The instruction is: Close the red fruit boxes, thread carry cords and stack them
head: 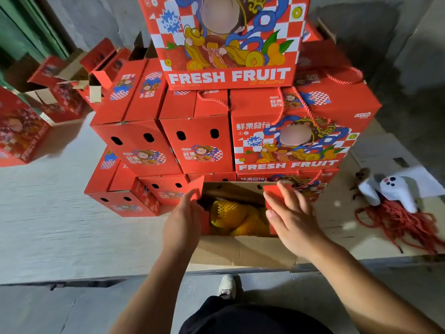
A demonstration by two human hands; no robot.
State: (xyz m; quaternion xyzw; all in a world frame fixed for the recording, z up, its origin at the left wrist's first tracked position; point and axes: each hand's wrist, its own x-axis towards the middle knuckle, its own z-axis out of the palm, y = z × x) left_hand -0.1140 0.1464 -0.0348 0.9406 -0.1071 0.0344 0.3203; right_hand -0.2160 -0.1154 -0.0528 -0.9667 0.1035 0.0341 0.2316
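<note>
The open box (240, 251) sits at 6 o'clock before the stack (216, 131). The left hand (185, 220) presses the left flap (198, 189), seemingly flat-fingered; the right hand (292, 222), fingers straight, pushes the right flap (274, 196). Fold both inward evenly, clear of the netted fruit (231, 216).

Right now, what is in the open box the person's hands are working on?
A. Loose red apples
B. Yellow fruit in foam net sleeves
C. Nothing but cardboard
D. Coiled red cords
B. Between the left hand and the right hand, the open box shows yellow fruit in net sleeves; the red cords lie outside it, on the floor to the right.
</note>
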